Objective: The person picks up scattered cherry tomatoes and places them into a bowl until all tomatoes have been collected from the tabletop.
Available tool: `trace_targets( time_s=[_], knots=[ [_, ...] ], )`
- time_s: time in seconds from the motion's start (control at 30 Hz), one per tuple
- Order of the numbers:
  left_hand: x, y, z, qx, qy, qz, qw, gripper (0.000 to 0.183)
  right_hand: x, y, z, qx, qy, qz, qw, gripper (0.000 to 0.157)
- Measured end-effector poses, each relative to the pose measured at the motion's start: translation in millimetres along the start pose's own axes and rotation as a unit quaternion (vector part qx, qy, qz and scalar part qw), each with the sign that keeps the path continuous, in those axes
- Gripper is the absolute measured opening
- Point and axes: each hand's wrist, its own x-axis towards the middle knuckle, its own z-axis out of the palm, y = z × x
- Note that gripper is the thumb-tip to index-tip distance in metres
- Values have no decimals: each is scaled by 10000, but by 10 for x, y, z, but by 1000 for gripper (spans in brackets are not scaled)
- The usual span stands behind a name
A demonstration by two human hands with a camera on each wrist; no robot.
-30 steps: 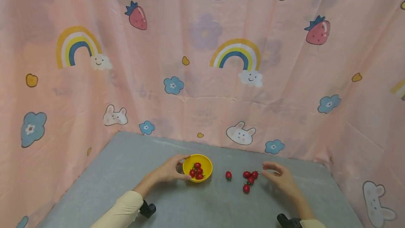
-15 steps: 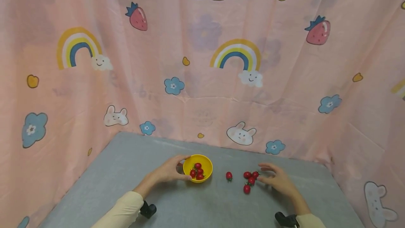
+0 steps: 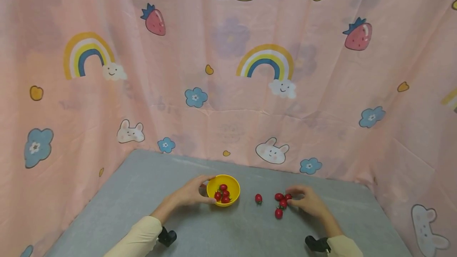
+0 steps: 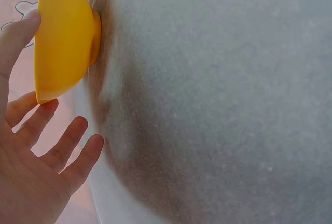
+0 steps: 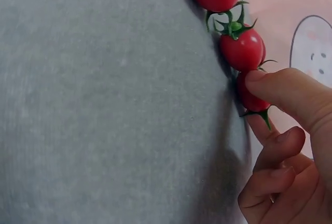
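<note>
My left hand [image 3: 189, 191] holds the yellow bowl [image 3: 233, 185] at its left side. In the left wrist view the thumb lies on the rim of the bowl [image 4: 65, 42], with fingertips at the opposite edge and the other fingers spread. Several red cherry tomatoes [image 3: 225, 193] lie inside the bowl. My right hand [image 3: 310, 200] pinches one cherry tomato [image 5: 251, 94] between thumb and index finger, at the right end of a small cluster. Its green stalk end pokes out below the thumb. Beside it in that cluster lie more cherry tomatoes [image 3: 278, 196], almost touching.
A single cherry tomato [image 3: 258, 198] lies between the bowl and the cluster. All stand on a grey-covered table [image 3: 221, 233]. Behind it hangs a pink curtain [image 3: 228, 130] printed with rainbows, rabbits and flowers.
My right hand has moved left to the cluster and its thumb and index finger have closed on the rightmost cherry tomato. The left hand and bowl have stayed in place.
</note>
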Motion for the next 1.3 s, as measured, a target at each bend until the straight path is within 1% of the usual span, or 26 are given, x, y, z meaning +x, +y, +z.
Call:
trace_targets(
  time_s=[0.13, 0.43, 0.67, 0.97, 1.3],
  knots=[
    [-2, 2, 3, 0, 8, -6, 10000, 81, 12, 29, 12, -39, -31, -103, 9999, 27],
    [-1, 12, 7, 37, 5, -31, 10000, 81, 2, 29, 38, 44, 125, 206, 9997, 23],
    [0, 3, 12, 3, -8, -46, 10000, 81, -12, 39, 48, 108, 230, 404, 9989, 22],
    [-5, 2, 9, 10, -37, 2, 10000, 81, -63, 71, 24, 194, 498, 616, 9967, 22],
    [-8, -3, 20, -11, 20, 16, 10000, 80, -148, 74, -5, 277, 669, 590, 9956, 27]
  ],
)
